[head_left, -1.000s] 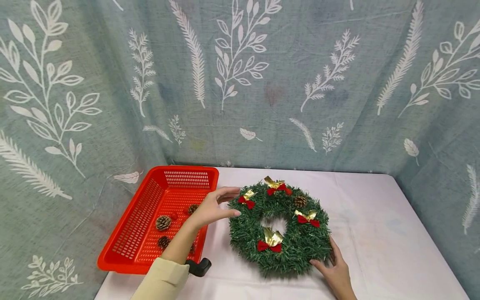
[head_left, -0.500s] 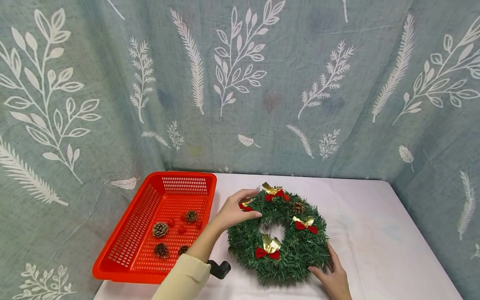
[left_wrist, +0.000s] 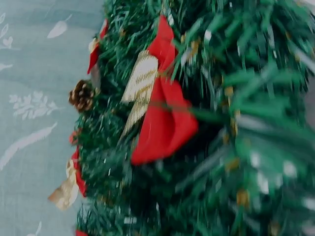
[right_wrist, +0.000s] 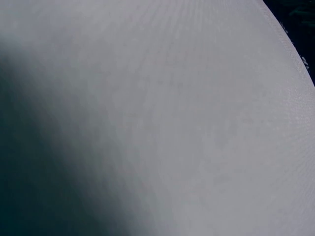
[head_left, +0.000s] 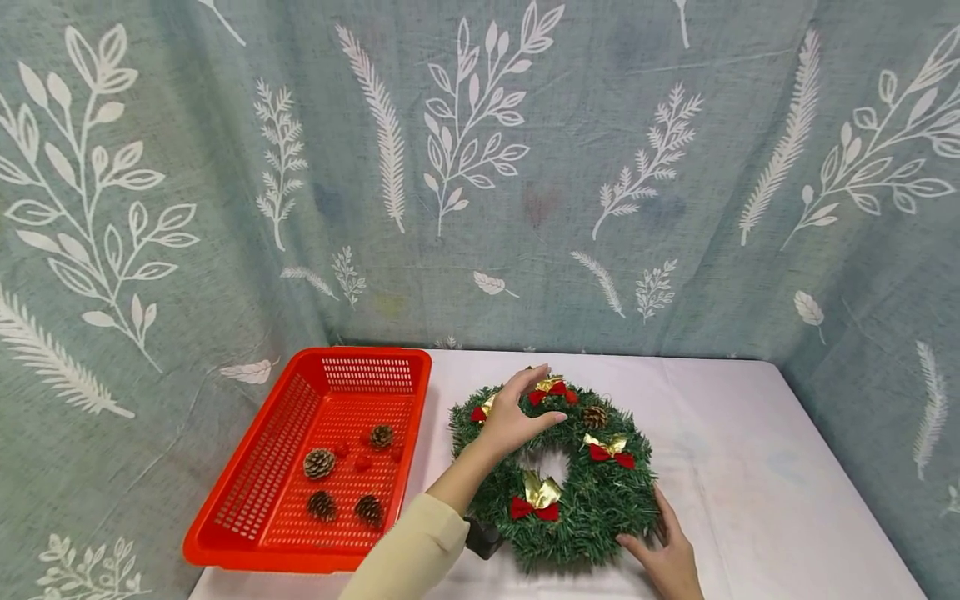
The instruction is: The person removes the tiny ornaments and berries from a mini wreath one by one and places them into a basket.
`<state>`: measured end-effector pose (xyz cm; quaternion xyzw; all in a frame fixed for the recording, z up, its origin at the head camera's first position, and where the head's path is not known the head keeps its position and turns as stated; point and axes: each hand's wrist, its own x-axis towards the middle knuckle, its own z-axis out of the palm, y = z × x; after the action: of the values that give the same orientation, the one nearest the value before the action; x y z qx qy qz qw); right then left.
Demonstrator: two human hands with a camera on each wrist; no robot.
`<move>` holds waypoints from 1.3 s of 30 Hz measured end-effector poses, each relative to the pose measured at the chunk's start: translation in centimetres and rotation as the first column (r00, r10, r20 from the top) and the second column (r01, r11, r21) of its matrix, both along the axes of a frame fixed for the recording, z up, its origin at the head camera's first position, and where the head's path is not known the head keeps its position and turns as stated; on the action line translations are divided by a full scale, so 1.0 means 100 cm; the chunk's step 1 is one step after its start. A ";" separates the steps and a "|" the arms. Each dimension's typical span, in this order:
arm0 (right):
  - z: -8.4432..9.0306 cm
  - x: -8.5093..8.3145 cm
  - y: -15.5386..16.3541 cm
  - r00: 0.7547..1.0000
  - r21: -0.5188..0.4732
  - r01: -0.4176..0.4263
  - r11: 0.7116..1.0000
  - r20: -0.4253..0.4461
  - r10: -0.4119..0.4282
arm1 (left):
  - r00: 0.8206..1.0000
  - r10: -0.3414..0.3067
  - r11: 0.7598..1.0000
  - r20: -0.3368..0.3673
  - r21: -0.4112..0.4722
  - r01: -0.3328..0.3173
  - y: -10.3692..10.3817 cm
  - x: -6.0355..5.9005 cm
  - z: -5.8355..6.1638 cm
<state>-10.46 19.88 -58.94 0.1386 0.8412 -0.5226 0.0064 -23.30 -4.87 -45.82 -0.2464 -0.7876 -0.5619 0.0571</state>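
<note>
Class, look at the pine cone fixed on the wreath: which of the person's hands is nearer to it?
Left. The left hand hovers over the wreath's upper left, just beside the pine cone; the right hand rests at the wreath's lower right edge, farther away.

Green wreath [head_left: 592, 508], red-and-gold bows [head_left: 534, 498], brown cones [head_left: 318, 463]. Red perforated basket [head_left: 247, 492]. White tablecloth [head_left: 750, 467]. Teal curtain [head_left: 525, 167], white leaf print.

Head looks down at wreath [head_left: 558, 479] — left wrist close-up shares it.
</note>
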 end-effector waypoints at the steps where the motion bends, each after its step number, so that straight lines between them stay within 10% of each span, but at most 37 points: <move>1: 0.000 0.000 -0.001 1.000 0.000 0.000 1.000 -0.001 0.000 | 1.000 0.007 1.000 0.005 0.000 -0.007 0.002 0.000 -0.002; 13: 0.002 0.000 0.000 1.000 -0.025 -0.025 0.999 -0.003 0.024 | 0.998 0.055 0.998 -0.024 -0.024 -0.056 0.041 -0.009 -0.030; 24: 0.001 0.000 -0.002 0.999 -0.026 -0.015 1.000 -0.035 0.014 | 0.990 0.084 0.975 0.111 -0.216 -0.058 0.066 -0.007 -0.053; 39: -0.004 0.000 -0.004 0.999 0.005 0.026 1.000 -0.029 -0.025 | 0.973 0.051 0.927 0.225 -0.373 0.038 0.092 -0.013 -0.049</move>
<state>-10.48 19.47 -59.30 0.1417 0.8407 -0.5225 -0.0128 -24.63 4.34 -50.76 -0.1834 -0.8825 -0.4255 -0.0808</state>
